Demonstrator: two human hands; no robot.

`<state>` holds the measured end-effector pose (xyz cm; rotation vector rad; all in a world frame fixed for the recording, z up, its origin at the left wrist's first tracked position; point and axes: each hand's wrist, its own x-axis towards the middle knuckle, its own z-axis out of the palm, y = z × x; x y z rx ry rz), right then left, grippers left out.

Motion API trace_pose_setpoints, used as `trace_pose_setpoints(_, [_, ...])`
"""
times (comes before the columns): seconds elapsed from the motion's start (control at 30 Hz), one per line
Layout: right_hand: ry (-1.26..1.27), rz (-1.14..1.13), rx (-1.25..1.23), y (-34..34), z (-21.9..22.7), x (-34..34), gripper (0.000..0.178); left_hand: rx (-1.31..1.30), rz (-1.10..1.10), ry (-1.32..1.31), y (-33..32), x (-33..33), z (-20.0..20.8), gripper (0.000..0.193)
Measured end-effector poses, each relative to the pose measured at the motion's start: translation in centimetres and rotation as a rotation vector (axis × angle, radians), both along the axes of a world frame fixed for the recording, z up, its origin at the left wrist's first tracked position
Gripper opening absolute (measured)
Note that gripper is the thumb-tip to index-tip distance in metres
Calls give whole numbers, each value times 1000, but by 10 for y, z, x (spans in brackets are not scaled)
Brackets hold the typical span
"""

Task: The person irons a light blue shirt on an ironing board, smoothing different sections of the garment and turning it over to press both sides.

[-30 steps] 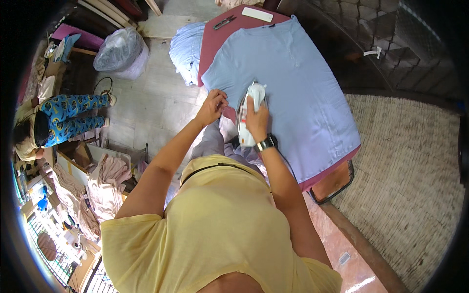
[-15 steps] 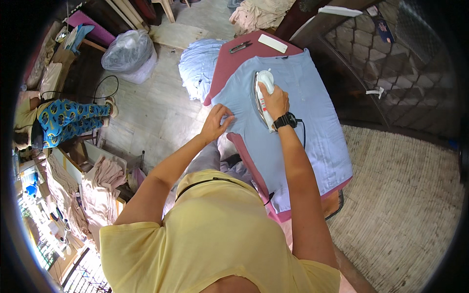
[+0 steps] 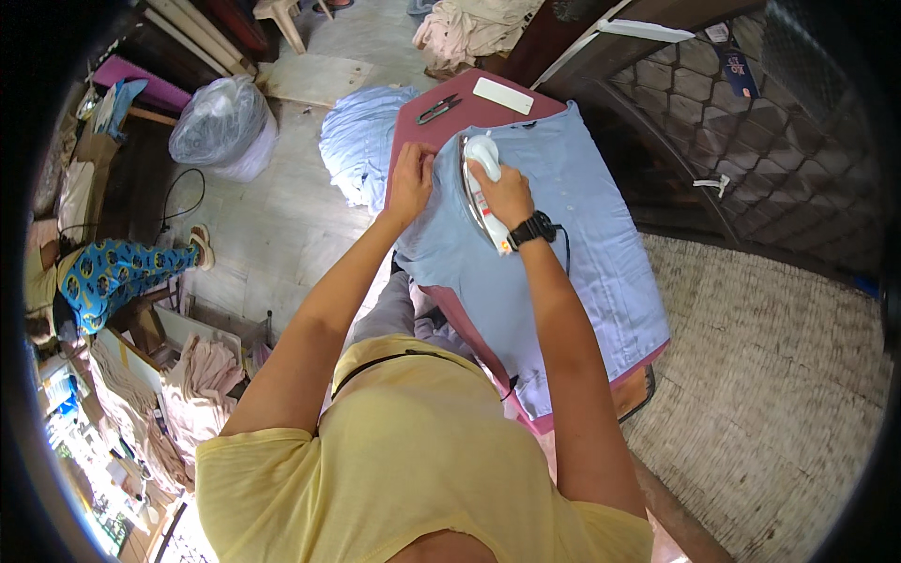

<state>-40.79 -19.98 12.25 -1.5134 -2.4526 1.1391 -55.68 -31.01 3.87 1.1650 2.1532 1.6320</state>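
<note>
A light blue shirt (image 3: 591, 235) lies spread over a dark pink ironing board (image 3: 453, 83). My right hand (image 3: 508, 195) is wrapped round the handle of a white clothes iron (image 3: 482, 156), whose metal soleplate edge rests on the shirt with its tip toward the far end. A black watch is on that wrist, and a dark cord trails beside it. At the board's left edge, my left hand (image 3: 411, 180) has its fingers bent together on the shirt's margin; the fingertips are partly hidden. Beyond both hands, thread snips (image 3: 438, 108) and a white rectangular piece (image 3: 503, 95) lie on the board.
A pile of light blue clothes (image 3: 361, 141) is beside the board's far left. A plastic-wrapped bundle (image 3: 223, 122) stands on the floor. Another person in blue patterned trousers (image 3: 122, 272) is at the left. A dark lattice gate (image 3: 741, 141) borders the right.
My left hand has moved farther up the board's left edge, and its fingers are now bent at the shirt's margin. The iron stays in my right hand. The whole view has shifted slightly.
</note>
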Motion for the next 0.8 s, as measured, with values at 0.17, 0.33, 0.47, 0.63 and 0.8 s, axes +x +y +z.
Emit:
trace_pose_setpoints(0.17, [36, -167, 123, -10, 24, 35, 64, -70, 39, 19, 43, -16, -20, 17])
trace_pose_setpoints(0.33, [71, -381, 157, 33, 18, 61, 66, -271, 81, 203, 77, -5, -3, 23])
trace_pose_setpoints(0.47, [-6, -408, 160, 42, 7, 64, 68, -27, -167, 319, 92, 8, -8, 22])
trace_pose_setpoints(0.63, [-19, -428, 187, 25, 6, 64, 68, 6, -490, 324, 101, 35, -18, 28])
trace_pose_setpoints(0.8, [11, -385, 136, 33, 18, 65, 71, -15, -540, 417, 96, 34, -20, 37])
